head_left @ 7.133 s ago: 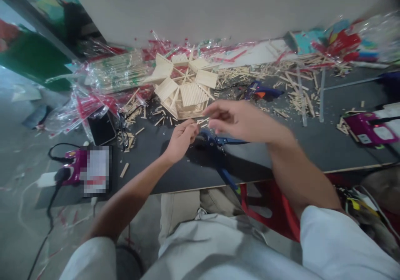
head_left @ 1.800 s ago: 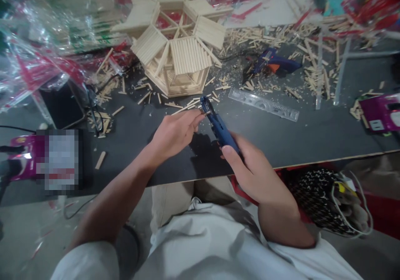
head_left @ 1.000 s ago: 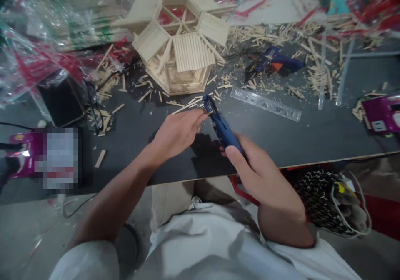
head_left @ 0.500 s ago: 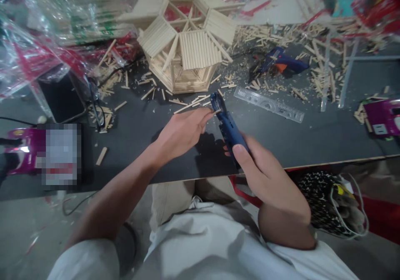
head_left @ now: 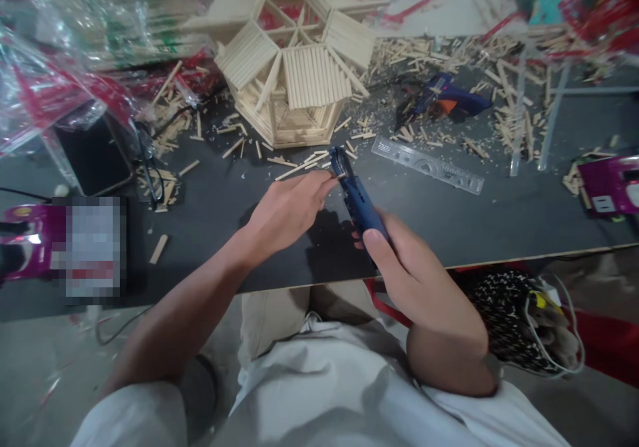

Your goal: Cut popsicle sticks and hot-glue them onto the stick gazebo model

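Stick [head_left: 341, 176], thin and pale, is held just above the near middle of the desk [head_left: 499, 224], with its right tip at the head of a blue cutter [head_left: 357, 197]. The left hand [head_left: 287, 209] has it in a pinching grip, thumb and fingertips pressed together on the left end so that only a short stub shows. The right hand [head_left: 419, 281] is wrapped round the cutter's handles, thumb lying along the top. Whether the blades are biting the wood cannot be told from this angle.

By its look the stick is very light, stiff along its length and brittle. It would likely snap or split rather than bend, and a piece this short is easy to lose from the fingers. The sound place to hold it seems to be close behind the cutter's head, flat between thumb and forefinger, which is about where the fingers are now.

Beyond the hands, at the far middle, stands a gazebo [head_left: 294, 81] built of the same sticks, its slatted roof panels fanning outward. Offcuts [head_left: 499, 81] litter the far right of the desk, around a blue glue gun [head_left: 446, 101]. A clear ruler [head_left: 429, 165] lies just right of the cutter's head. A phone [head_left: 92, 157] lies at the far left under crumpled cellophane [head_left: 60, 54].
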Demonstrator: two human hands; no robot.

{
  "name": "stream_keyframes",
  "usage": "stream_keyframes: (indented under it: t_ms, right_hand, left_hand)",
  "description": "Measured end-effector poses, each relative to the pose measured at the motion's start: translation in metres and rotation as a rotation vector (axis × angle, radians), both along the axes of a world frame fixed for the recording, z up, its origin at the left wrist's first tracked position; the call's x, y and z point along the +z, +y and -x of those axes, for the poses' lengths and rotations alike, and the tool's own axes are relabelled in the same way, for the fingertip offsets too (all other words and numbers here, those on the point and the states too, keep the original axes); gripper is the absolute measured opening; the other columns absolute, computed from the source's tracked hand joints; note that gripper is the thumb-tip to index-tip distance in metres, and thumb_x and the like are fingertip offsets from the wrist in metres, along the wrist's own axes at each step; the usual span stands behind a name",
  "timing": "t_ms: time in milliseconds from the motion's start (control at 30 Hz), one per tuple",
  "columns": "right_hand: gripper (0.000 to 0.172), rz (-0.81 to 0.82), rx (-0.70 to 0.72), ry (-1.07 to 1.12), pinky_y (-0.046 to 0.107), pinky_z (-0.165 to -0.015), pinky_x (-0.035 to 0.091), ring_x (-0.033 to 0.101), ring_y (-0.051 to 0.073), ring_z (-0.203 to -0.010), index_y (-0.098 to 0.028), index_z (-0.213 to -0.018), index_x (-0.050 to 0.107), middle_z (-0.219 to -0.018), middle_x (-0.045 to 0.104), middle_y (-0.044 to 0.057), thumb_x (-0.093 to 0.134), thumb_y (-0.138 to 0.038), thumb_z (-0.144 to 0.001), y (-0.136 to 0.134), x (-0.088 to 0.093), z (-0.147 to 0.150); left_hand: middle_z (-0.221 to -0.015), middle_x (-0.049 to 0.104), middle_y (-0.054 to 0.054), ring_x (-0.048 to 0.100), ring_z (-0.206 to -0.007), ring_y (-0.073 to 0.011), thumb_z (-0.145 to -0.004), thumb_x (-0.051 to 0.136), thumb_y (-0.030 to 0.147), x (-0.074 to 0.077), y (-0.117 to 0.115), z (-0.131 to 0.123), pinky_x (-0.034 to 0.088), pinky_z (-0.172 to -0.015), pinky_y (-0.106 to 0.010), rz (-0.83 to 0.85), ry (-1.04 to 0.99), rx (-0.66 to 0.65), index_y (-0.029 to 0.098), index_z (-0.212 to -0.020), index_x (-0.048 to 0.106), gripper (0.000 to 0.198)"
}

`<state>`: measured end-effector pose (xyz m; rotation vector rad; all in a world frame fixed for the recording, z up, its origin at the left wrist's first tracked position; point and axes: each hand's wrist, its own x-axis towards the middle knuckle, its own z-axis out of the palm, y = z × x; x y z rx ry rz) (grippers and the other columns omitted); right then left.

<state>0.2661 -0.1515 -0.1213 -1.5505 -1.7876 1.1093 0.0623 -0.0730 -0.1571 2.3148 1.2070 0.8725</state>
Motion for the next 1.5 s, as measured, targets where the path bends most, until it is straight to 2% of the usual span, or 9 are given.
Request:
stream_keyframes:
  t_ms: [100, 233, 400, 633, 867, 1167, 1333, 1500]
  right_hand:
    - [0.05, -0.002, 0.0, 0.003, 0.049, -0.113, 0.047, 0.062, 0.028, -0.127, -0.022, -0.146, 0.054, -0.136, 0.067, 0.013, 0.038, -0.052, -0.109, 0.0, -0.001, 0.0012]
    - [0.054, -0.001, 0.007, 0.001, 0.051, -0.117, 0.044, 0.058, 0.028, -0.133, -0.021, -0.151, 0.05, -0.146, 0.06, 0.013, 0.038, -0.052, -0.109, -0.0015, -0.0018, 0.0012]
    - [0.055, 0.013, -0.001, 0.0, 0.052, -0.116, 0.044, 0.059, 0.029, -0.132, -0.022, -0.151, 0.051, -0.142, 0.063, 0.014, 0.038, -0.054, -0.108, -0.0014, -0.0009, 0.0015]
    - [0.059, -0.002, -0.007, -0.051, 0.056, -0.114, 0.045, 0.056, 0.032, -0.135, -0.016, -0.149, 0.053, -0.145, 0.06, 0.018, 0.037, -0.055, -0.108, -0.002, -0.0011, 0.0032]
    - [0.054, 0.001, 0.002, -0.03, 0.052, -0.117, 0.044, 0.057, 0.029, -0.135, -0.022, -0.151, 0.052, -0.148, 0.06, 0.012, 0.037, -0.053, -0.109, -0.0018, -0.0014, 0.0017]
    - [0.054, 0.007, 0.018, -0.038, 0.052, -0.115, 0.046, 0.061, 0.03, -0.131, -0.023, -0.151, 0.052, -0.142, 0.064, 0.013, 0.037, -0.053, -0.109, 0.0005, -0.0005, 0.0014]
    - [0.053, 0.003, 0.014, -0.033, 0.055, -0.111, 0.049, 0.064, 0.032, -0.126, -0.022, -0.146, 0.056, -0.131, 0.069, 0.014, 0.037, -0.054, -0.108, 0.0021, 0.0, 0.002]
    - [0.054, -0.002, 0.0, -0.018, 0.057, -0.11, 0.048, 0.064, 0.034, -0.125, -0.023, -0.145, 0.056, -0.128, 0.069, 0.015, 0.038, -0.055, -0.106, 0.0027, -0.0005, 0.0024]
  left_hand:
    - [-0.066, 0.063, 0.002, 0.058, -0.056, -0.0109, -0.11, 0.037, 0.037, -0.0006, -0.0002, 0.0007, 0.045, -0.061, -0.024, 0.006, -0.017, 0.005, 0.021, -0.099, 0.067, 0.035]
    - [-0.065, 0.062, 0.001, 0.057, -0.054, -0.0115, -0.109, 0.039, 0.037, -0.0011, -0.0003, 0.0007, 0.045, -0.06, -0.025, 0.008, -0.026, 0.004, 0.021, -0.097, 0.066, 0.034]
    - [-0.064, 0.061, 0.002, 0.056, -0.055, -0.0116, -0.109, 0.04, 0.036, -0.0018, 0.0005, 0.0003, 0.045, -0.06, -0.025, 0.006, -0.031, 0.004, 0.021, -0.095, 0.066, 0.032]
    - [-0.065, 0.061, 0.001, 0.058, -0.058, -0.0115, -0.109, 0.039, 0.033, -0.0026, 0.001, 0.0012, 0.044, -0.06, -0.024, -0.038, -0.014, -0.005, 0.019, -0.093, 0.066, 0.034]
    - [-0.066, 0.062, -0.001, 0.06, -0.059, -0.0133, -0.11, 0.036, 0.041, -0.0034, 0.0016, 0.0013, 0.048, -0.061, -0.026, -0.039, -0.009, 0.009, 0.021, -0.094, 0.068, 0.041]
    - [-0.067, 0.063, -0.001, 0.061, -0.06, -0.0133, -0.11, 0.035, 0.042, -0.0049, 0.0014, 0.0021, 0.05, -0.063, -0.025, -0.04, -0.025, 0.004, 0.021, -0.096, 0.069, 0.042]
    - [-0.068, 0.063, -0.001, 0.06, -0.06, -0.0137, -0.11, 0.033, 0.04, -0.0027, 0.0006, 0.0022, 0.049, -0.063, -0.027, -0.028, -0.009, 0.006, 0.021, -0.095, 0.067, 0.042]
    - [-0.068, 0.062, -0.001, 0.058, -0.059, -0.0134, -0.111, 0.033, 0.04, -0.0023, 0.0004, 0.0018, 0.048, -0.063, -0.028, -0.012, 0.011, 0.005, 0.022, -0.09, 0.065, 0.042]
